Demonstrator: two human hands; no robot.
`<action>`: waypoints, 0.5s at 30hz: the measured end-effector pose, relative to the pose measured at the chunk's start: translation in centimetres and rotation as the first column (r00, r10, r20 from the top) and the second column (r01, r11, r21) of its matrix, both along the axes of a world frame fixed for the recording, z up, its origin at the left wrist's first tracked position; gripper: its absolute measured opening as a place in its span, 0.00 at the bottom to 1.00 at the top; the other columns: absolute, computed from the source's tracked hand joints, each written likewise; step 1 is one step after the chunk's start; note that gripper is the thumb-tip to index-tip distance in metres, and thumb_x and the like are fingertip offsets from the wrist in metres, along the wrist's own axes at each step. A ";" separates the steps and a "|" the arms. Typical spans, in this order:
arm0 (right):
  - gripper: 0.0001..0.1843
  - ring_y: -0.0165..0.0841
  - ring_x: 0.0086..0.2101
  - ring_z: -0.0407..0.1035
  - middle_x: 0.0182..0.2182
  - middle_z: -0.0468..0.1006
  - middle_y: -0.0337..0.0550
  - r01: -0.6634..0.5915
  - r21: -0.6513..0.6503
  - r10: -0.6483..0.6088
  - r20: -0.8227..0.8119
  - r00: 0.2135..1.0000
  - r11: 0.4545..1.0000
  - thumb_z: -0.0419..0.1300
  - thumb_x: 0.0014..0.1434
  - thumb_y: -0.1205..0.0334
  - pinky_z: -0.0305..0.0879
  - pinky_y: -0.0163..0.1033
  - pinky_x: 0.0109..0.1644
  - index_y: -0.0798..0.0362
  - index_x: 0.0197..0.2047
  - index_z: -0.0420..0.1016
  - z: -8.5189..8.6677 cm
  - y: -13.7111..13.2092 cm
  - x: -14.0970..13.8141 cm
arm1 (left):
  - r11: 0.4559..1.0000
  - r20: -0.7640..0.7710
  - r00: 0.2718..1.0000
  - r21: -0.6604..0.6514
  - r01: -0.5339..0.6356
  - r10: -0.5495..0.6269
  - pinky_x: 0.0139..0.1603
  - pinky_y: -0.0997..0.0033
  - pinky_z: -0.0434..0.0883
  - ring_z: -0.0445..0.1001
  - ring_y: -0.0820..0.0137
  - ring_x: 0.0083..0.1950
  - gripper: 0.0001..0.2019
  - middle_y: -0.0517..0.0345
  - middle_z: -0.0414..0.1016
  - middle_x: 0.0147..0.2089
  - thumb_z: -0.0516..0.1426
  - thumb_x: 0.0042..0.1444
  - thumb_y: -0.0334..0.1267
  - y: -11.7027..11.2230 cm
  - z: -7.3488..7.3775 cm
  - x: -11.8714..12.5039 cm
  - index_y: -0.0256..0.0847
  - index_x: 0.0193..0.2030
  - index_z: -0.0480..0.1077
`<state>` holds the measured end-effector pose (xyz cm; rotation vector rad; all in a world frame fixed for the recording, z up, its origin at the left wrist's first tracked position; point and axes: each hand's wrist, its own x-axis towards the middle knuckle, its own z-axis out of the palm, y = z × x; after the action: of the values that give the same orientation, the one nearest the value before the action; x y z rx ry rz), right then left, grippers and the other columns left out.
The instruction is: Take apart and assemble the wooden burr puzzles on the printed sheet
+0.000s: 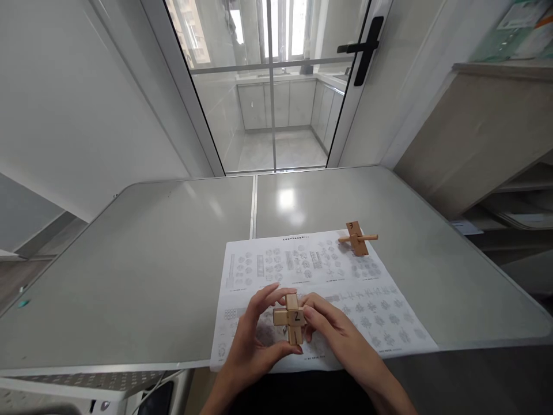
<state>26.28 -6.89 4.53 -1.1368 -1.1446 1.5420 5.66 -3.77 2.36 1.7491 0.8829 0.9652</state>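
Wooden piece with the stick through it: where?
In the head view, right of centre, the wooden piece sits at the far right corner of the printed sheet, beyond the right hand.

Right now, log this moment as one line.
left hand: holding block | right hand: gripping its right side | block: marked 2, above sheet | brown piece: rod through it, near sheet's far right corner

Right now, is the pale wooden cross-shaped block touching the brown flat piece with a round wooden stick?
Apart: the head view plainly shows white printed paper between the pale wooden block and the brown flat piece.
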 end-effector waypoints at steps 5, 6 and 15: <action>0.24 0.30 0.28 0.64 0.35 0.75 0.44 0.025 -0.269 -0.137 -0.409 0.902 0.963 0.61 0.68 0.38 0.58 0.33 0.25 0.52 0.44 0.80 -0.5 0.0 -0.6 | 0.997 0.079 0.996 -0.065 -0.039 0.044 0.68 0.49 0.62 0.70 0.53 0.65 0.43 0.46 0.70 0.71 0.61 0.63 0.63 0.4 -0.1 0.1 0.55 0.78 0.50; 0.22 0.29 0.26 0.63 0.36 0.75 0.44 0.053 -0.322 -0.206 -0.465 0.861 0.945 0.64 0.66 0.39 0.55 0.32 0.23 0.52 0.44 0.80 -0.8 0.1 -0.5 | 0.996 0.088 0.994 -0.066 -0.063 0.068 0.67 0.50 0.64 0.70 0.53 0.64 0.40 0.46 0.69 0.71 0.60 0.65 0.62 0.6 -0.1 0.1 0.54 0.78 0.51; 0.18 0.31 0.28 0.65 0.40 0.76 0.43 0.437 -0.337 -0.547 -0.408 0.731 0.834 0.70 0.62 0.46 0.63 0.34 0.23 0.46 0.50 0.80 -2.2 1.4 1.7 | 0.968 0.040 0.981 -0.174 -0.181 0.190 0.62 0.55 0.69 0.75 0.60 0.56 0.25 0.48 0.77 0.59 0.59 0.71 0.48 1.0 -0.4 0.6 0.49 0.71 0.60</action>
<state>27.98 -5.46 2.37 -0.9975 -0.2846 1.4210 6.30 -2.76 1.94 1.5081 1.0745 1.0241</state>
